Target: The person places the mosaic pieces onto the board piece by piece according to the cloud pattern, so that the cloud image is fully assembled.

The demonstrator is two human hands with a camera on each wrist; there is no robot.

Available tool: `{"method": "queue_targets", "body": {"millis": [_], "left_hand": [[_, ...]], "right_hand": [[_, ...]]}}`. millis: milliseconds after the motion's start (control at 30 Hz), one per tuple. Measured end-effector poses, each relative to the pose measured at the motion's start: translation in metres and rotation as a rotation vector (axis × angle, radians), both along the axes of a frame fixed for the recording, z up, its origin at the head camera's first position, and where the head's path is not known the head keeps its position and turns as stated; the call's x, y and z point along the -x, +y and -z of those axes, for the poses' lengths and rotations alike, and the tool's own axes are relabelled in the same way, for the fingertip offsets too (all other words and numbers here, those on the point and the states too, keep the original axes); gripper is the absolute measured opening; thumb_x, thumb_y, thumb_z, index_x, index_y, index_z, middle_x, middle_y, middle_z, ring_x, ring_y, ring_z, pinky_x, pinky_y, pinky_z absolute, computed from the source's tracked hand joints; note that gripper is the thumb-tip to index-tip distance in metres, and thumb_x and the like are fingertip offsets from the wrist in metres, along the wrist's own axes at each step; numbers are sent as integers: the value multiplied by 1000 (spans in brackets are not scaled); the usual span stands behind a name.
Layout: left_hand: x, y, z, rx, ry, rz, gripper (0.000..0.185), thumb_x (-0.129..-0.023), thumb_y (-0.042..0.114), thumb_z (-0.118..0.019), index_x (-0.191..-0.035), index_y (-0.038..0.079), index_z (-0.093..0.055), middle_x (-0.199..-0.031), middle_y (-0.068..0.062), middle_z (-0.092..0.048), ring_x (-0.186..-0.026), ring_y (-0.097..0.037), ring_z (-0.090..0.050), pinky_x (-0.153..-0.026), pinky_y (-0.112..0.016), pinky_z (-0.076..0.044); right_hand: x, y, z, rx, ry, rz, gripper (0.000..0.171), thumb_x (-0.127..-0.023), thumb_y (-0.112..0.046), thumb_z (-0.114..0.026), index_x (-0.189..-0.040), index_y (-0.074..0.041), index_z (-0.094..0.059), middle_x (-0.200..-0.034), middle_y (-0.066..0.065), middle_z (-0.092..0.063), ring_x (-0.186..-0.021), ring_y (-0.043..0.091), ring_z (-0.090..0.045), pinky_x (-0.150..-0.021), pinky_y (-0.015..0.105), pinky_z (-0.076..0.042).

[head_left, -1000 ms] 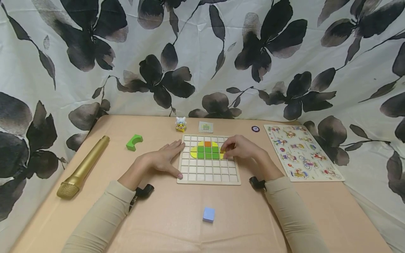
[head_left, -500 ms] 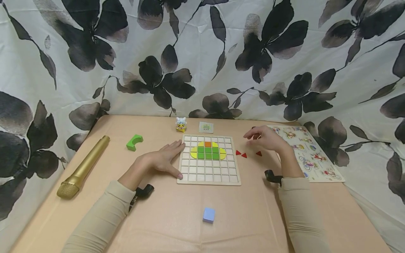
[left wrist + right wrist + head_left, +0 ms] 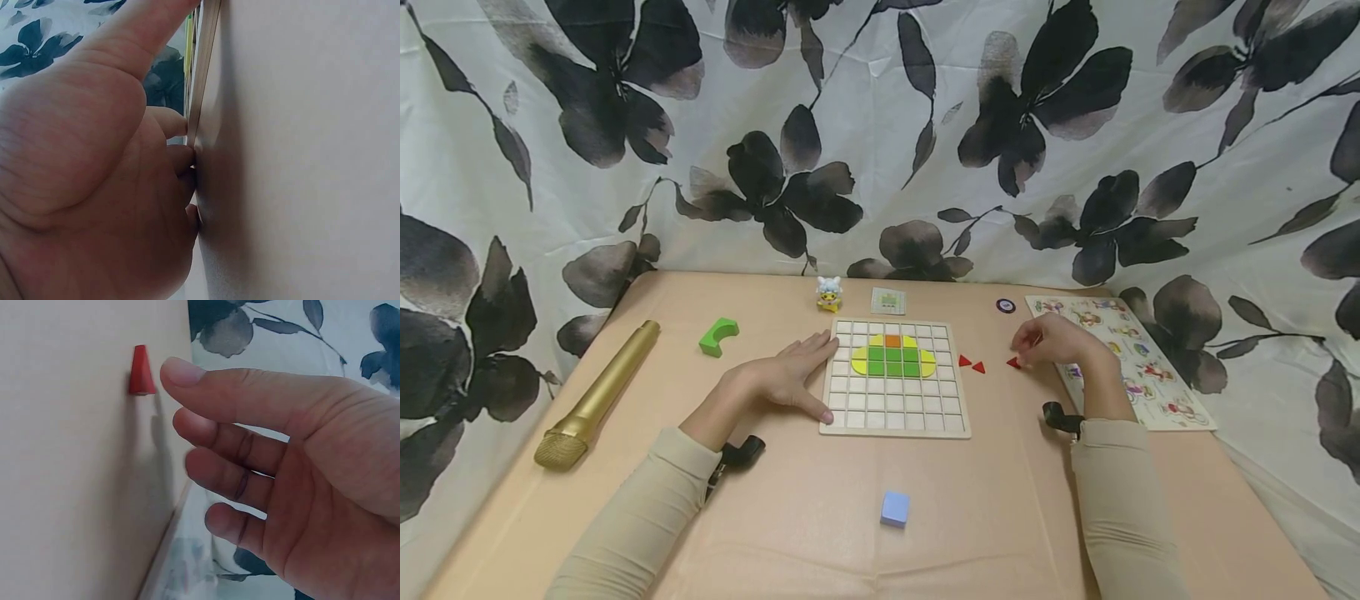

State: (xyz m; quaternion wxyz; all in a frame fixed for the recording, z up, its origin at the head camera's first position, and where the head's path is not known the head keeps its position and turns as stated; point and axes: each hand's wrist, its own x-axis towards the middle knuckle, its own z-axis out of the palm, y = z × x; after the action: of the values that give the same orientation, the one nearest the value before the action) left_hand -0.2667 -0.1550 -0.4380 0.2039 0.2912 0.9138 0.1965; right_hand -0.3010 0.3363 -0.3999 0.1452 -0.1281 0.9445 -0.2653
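Observation:
A wooden grid board (image 3: pixel 895 412) lies mid-table with a shape of green, yellow and orange tiles (image 3: pixel 892 358) in its upper rows. My left hand (image 3: pixel 805 373) rests flat on the table, and its fingers (image 3: pixel 169 156) touch the board's left edge (image 3: pixel 203 94). Three small red triangles lie right of the board: two close together (image 3: pixel 971 364) and one further right (image 3: pixel 1013 362). My right hand (image 3: pixel 1026 348) hovers at that far triangle (image 3: pixel 141 370), with its fingers (image 3: pixel 212 434) loosely curved and holding nothing.
A gold microphone (image 3: pixel 598 396) lies at the left, with a green arch block (image 3: pixel 718 336) beside it. A blue cube (image 3: pixel 895 508) sits near me. Behind the board are a small figurine (image 3: pixel 828 294), a card (image 3: pixel 888 301) and a dark token (image 3: pixel 1005 306). A picture puzzle (image 3: pixel 1150 392) lies at the right.
My right hand left the tiles on the board, swung right over the table and came down by the rightmost red triangle. The left hand stayed put.

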Motion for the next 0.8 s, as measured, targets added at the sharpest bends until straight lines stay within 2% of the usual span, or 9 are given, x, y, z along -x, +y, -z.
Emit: {"method": "queue_targets", "body": {"millis": [233, 500, 800], "left_hand": [[0, 0, 0, 4, 11, 9, 137, -73, 70, -84, -168, 10, -7, -176, -13, 8, -163, -34, 5, -133, -54, -2], [-1, 0, -2, 0, 13, 9, 136, -73, 69, -85, -168, 9, -8, -176, -14, 6, -163, -35, 4, -133, -55, -3], [-1, 0, -2, -6, -3, 2, 137, -72, 68, -85, -168, 10, -8, -176, -13, 6, -163, -34, 5, -133, -55, -3]], "right_hand": [[3, 2, 5, -8, -45, -15, 18, -87, -9, -83, -102, -2, -76, -85, 7, -71, -80, 20, -57, -75, 30, -47], [4, -1, 10, -15, -29, -29, 17, -87, -10, -84, -98, -3, -75, -86, 7, -73, -78, 17, -57, -71, 27, -47], [7, -17, 15, 130, 1, -73, 12, -89, 0, -78, -97, 2, -69, -90, 15, -72, -77, 18, -56, -68, 22, -45]]}}
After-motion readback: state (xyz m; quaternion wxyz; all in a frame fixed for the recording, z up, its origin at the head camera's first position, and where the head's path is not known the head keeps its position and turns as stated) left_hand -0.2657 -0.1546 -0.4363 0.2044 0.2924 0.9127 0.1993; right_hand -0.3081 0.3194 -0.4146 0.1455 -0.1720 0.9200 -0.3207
